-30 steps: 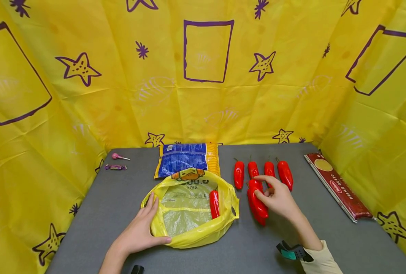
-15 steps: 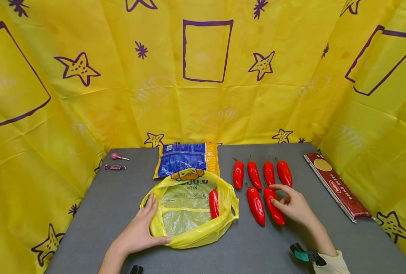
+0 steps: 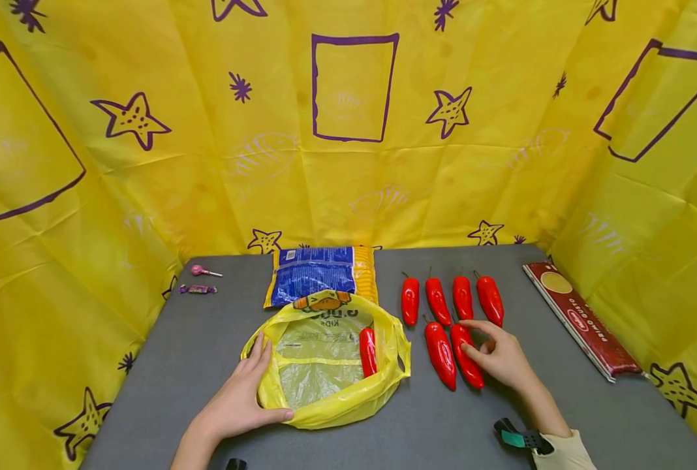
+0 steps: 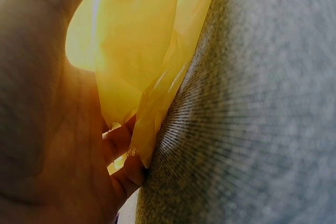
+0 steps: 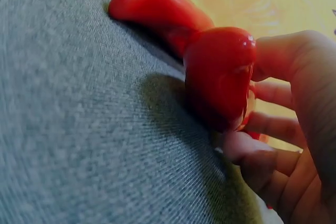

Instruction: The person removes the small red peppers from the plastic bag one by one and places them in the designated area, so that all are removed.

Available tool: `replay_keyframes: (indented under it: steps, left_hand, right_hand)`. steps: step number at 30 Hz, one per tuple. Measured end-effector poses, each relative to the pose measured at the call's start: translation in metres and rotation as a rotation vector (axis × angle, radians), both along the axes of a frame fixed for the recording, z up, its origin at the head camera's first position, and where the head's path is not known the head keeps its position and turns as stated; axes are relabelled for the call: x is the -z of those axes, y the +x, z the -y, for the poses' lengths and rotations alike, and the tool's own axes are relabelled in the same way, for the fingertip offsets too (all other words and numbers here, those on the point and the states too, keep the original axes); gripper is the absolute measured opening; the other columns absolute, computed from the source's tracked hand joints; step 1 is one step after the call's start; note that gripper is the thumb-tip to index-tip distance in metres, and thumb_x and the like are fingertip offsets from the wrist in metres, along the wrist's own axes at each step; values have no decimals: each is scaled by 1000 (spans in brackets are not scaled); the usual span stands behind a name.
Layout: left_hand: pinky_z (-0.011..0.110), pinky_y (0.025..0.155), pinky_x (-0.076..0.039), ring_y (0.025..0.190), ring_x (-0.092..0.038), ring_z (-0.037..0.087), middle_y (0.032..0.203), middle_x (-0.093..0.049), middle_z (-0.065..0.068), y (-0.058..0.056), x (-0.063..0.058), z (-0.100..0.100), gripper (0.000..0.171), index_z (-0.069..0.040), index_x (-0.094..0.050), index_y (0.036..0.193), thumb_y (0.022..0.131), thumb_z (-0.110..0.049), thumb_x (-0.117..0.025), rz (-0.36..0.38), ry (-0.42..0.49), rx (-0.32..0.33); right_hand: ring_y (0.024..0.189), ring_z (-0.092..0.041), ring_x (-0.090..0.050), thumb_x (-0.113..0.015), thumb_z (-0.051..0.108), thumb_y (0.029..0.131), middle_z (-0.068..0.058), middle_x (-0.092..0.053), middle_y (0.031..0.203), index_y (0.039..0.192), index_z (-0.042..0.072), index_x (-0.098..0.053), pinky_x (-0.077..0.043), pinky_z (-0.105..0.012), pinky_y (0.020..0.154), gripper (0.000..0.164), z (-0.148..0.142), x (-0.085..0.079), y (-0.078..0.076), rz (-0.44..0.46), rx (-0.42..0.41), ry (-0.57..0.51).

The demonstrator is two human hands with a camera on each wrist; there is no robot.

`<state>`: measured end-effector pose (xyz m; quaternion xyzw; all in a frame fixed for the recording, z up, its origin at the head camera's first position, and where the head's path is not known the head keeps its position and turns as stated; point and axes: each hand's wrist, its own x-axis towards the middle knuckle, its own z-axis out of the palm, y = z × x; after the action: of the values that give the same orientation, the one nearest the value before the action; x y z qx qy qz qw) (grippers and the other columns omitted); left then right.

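A yellow plastic bag stands with its mouth spread wide, and a red chili pepper is inside at its right. My left hand holds the bag's left side, thumb along the near rim; the left wrist view shows fingers curled against the plastic. My right hand pinches another red pepper between thumb and fingers, low over or on the table. Just left of it lies a separate pepper. Several more red peppers form a row behind. In the right wrist view the held pepper overlaps its neighbour.
A blue and yellow packet lies behind the bag. At the back left are a pink lollipop and a purple wrapped candy. A long red packet lies at the right. Yellow patterned cloth encloses the grey table.
My right hand has moved right with its pepper, from over the neighbouring pepper to beside it, then shifted slightly left. The left hand and bag look unchanged.
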<state>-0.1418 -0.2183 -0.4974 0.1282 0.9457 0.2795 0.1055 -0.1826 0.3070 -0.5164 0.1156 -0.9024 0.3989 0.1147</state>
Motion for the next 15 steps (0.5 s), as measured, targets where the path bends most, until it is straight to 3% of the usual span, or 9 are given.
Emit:
replay_keyframes:
  steps: [4,15]
  left_hand:
    - [69,117,-36,155,-29,46,179,6,13,0,1,0,144,-2,-14,169,71,-82,-81,-2,-3,-5]
    - [70,117,-36,155,-28,46,179,5,14,-1,1,0,144,-1,-14,169,70,-82,-81,5,-6,-8]
  right_hand:
    - [44,-2,-43,-85,7,87,-4,-67,97,129,13,-73,-39,-25,42,44,1,2,0,-41,-7,-5]
    - [47,-2,-46,-86,2,84,-8,-66,109,129,7,-72,-40,-20,45,48,0,4,-2,-155,-45,-16]
